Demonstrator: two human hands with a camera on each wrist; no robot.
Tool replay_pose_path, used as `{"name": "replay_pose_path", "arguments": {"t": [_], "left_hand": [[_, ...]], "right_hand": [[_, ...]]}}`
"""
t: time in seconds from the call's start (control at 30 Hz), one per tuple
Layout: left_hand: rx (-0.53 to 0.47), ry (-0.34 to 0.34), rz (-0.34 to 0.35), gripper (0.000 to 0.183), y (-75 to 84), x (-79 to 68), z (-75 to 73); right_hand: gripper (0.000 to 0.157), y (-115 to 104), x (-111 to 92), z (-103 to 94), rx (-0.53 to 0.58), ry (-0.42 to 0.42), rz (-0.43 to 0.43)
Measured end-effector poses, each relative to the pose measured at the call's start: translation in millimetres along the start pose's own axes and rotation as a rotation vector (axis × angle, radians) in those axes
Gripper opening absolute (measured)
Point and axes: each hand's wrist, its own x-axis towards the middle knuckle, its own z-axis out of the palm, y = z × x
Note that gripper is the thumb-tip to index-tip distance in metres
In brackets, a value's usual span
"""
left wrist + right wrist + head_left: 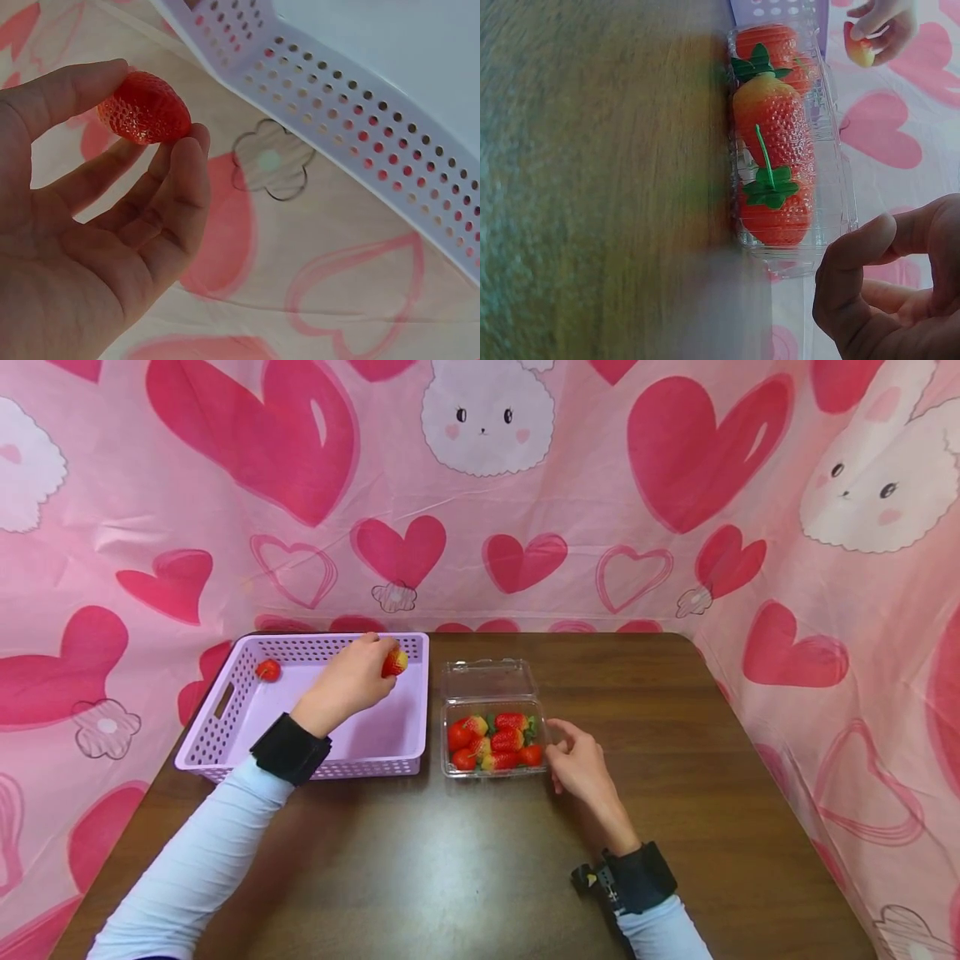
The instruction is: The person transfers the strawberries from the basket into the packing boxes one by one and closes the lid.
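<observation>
My left hand (351,681) is over the right part of the lilac basket (424,710). It pinches a red strawberry (146,109) with a yellowish end between thumb and fingertips. A small round red fruit (267,670) lies in the basket's far left corner. Right of the basket stands a clear plastic box (832,172), its hinged lid (489,680) thrown back. Several red strawberries (507,740), some with green leaves, fill it. At the box's right edge is my right hand (583,767), fingers loosely bent, fingertips right at the rim.
A brown wooden table (450,860) carries the basket and the box, which stand side by side with a narrow gap. Behind the table and along its sides hangs a pink curtain (585,585) with hearts and rabbits. Black straps (640,877) sit on both wrists.
</observation>
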Motion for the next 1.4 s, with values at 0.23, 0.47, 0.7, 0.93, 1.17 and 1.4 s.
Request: {"name": "replay_pose_path", "arguments": {"t": [0.23, 0.47, 0.7, 0.93, 1.17, 1.4], "left_hand": [[0.011, -0.004, 0.056, 0.041, 17.0, -3.4, 10.9], [0.031, -0.018, 0.102, 0.040, 35.0, -2.2, 15.3], [0.039, -0.055, 0.131, 0.046, 51.1, -2.8, 22.7], [0.047, -0.064, 0.213, 0.040, 67.4, -2.9, 30.4], [0.046, -0.128, 0.215, 0.042, 83.6, -2.0, 40.1], [0.062, -0.165, 0.215, 0.045, 92.3, -4.0, 50.2]], "right_hand": [[0.049, 0, 1, -0.6, -0.004, -0.004, 0.013], [0.048, -1, 2, -1.9, 0.004, -0.011, 0.013], [0.048, -1, 2, -2.0, -0.002, -0.016, 0.018], [0.048, -1, 1, -1.2, -0.001, -0.017, 0.005], [0.048, 0, 2, -1.4, 0.001, -0.012, 0.005], [0.048, 1, 1, -1.2, 0.004, -0.018, 0.014]]}}
